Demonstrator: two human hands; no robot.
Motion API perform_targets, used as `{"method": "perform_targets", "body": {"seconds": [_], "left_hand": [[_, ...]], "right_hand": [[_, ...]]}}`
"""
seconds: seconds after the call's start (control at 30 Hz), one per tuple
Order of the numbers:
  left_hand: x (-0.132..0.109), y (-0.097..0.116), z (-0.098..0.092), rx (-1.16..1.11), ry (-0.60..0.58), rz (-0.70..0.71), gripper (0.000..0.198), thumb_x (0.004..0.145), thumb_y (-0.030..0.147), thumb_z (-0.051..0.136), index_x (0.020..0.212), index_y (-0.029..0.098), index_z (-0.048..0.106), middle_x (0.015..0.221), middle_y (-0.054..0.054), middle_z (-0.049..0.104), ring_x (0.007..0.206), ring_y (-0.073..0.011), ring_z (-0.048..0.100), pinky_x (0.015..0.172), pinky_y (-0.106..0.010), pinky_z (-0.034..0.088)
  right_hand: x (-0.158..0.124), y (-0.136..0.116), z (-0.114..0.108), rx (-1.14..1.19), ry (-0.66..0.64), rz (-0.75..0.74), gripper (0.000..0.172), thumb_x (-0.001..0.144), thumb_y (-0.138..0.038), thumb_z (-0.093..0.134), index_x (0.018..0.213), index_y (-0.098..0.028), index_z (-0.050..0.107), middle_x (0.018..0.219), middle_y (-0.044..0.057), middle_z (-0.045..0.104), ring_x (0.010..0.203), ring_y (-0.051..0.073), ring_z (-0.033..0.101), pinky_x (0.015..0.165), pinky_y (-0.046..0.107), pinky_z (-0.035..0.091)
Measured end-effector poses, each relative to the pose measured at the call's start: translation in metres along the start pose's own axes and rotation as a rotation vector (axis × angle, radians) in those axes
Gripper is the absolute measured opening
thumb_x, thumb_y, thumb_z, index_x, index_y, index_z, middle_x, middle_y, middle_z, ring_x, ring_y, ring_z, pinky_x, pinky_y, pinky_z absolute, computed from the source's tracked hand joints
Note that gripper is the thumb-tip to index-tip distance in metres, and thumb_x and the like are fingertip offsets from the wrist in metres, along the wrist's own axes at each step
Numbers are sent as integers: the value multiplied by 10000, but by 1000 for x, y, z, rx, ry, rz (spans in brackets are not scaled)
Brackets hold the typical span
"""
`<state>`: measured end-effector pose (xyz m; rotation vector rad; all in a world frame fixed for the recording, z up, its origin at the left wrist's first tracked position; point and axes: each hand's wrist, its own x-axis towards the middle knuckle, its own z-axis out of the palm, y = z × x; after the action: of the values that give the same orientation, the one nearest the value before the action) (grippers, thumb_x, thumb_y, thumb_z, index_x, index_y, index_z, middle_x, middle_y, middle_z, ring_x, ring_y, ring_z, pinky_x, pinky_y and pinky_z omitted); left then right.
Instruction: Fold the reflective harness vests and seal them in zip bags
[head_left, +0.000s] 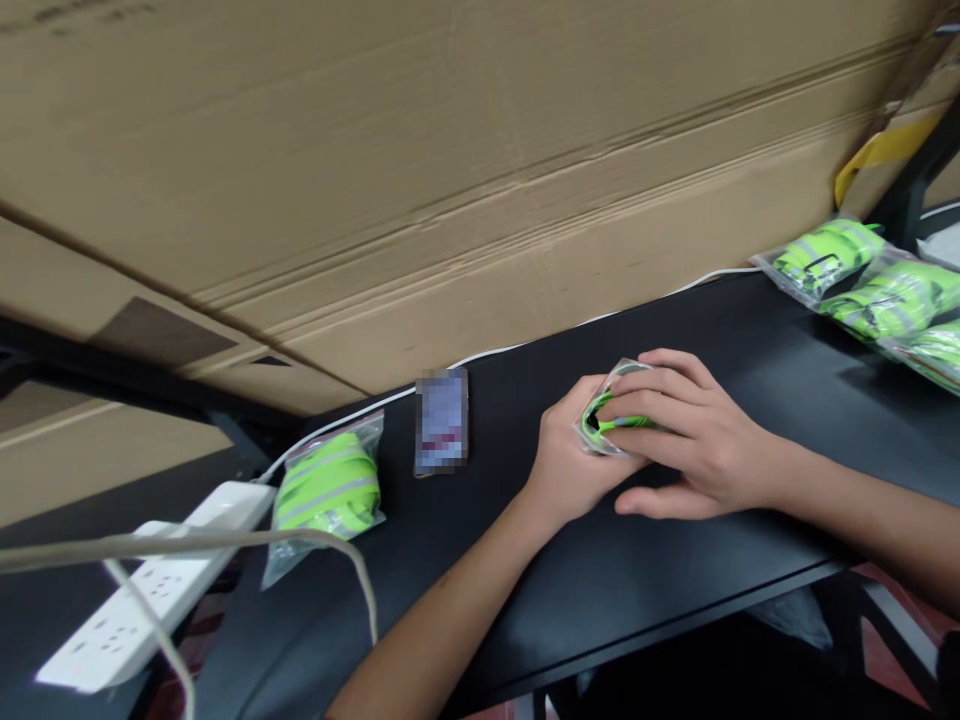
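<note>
Currently, left hand [574, 465] angles up over black worktop [637, 580], fingers wrapped around bagged lime-green reflective strap [594, 430]; right hand [701, 440] lies across it, palm down, fingers slightly spread, thumb held apart.

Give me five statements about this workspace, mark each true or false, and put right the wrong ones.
1. The left hand holds a clear bag with green material in it. True.
2. The right hand rests on the phone. False: its fingers are over the clear bag.
3. The phone lies on the black table, to the left of both hands. True.
4. The power strip is black. False: the power strip is white.
5. Bagged green bundles lie toward the table's right end. True.
</note>
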<state>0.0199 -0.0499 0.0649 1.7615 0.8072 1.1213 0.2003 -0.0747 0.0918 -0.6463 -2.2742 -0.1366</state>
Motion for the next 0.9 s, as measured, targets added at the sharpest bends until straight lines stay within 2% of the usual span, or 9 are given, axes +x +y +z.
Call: {"method": "perform_targets", "body": {"seconds": [0.13,0.23,0.3,0.43,0.53,0.6,0.73,0.9], "left_hand": [[1,3,0,11,8,-7,495,662,242,861,1111,194,657,1025,-39,745,912,-205,712,809,-294,571],[2,2,0,-17,16,-30,553,659,249,878,1162,196,655,1075,-48,747,945,-208,714,836,-295,576],[2,1,-1,-12,15,-30,581,658,249,876,1190,197,650,1068,-44,749,934,-204,714,822,-288,580],[1,-2,-2,50,25,-1,565,622,235,890,1140,192,669,1006,-32,758,878,-200,720,778,-280,587],[1,-3,-2,7,52,15,554,643,249,894,1150,192,678,1060,-48,770,915,-211,735,810,-297,598],[3,-4,-3,-49,72,43,572,671,281,896,1192,195,676,1119,-60,768,973,-220,738,849,-310,599],[6,-7,-5,-79,108,96,480,714,334,884,1144,193,724,1107,-65,774,988,-220,738,856,-306,594],[7,-10,-7,-78,143,68,363,770,414,834,1048,190,770,1057,-78,785,954,-228,744,841,-315,595]], "right_hand": [[-2,3,0,35,-37,-1,560,962,-629,520,1171,-124,644,1205,149,726,1225,285,624,1125,512,381],[-5,6,1,-27,-26,38,599,979,-581,524,1280,-68,596,1273,189,699,1220,291,636,1118,497,407],[-5,4,1,-71,-39,37,589,968,-546,572,1286,-51,602,1266,186,709,1218,295,644,1144,499,385],[-3,-1,-1,-29,-48,-2,641,936,-588,602,1258,-35,624,1219,178,735,1251,303,630,1220,509,290],[-3,1,-7,33,-89,32,634,971,-613,519,1291,-72,607,1212,149,743,1285,299,604,1257,552,156],[-5,7,-11,52,-84,40,576,999,-590,476,1298,-114,602,1220,126,742,1301,287,588,1254,565,112],[-12,23,-18,-51,13,45,376,963,-489,589,1198,-202,646,1231,91,728,1298,298,563,1184,569,245],[-14,31,-21,-116,-41,185,372,911,-526,647,1110,-211,653,1393,169,583,1344,370,483,1085,599,353]]}}
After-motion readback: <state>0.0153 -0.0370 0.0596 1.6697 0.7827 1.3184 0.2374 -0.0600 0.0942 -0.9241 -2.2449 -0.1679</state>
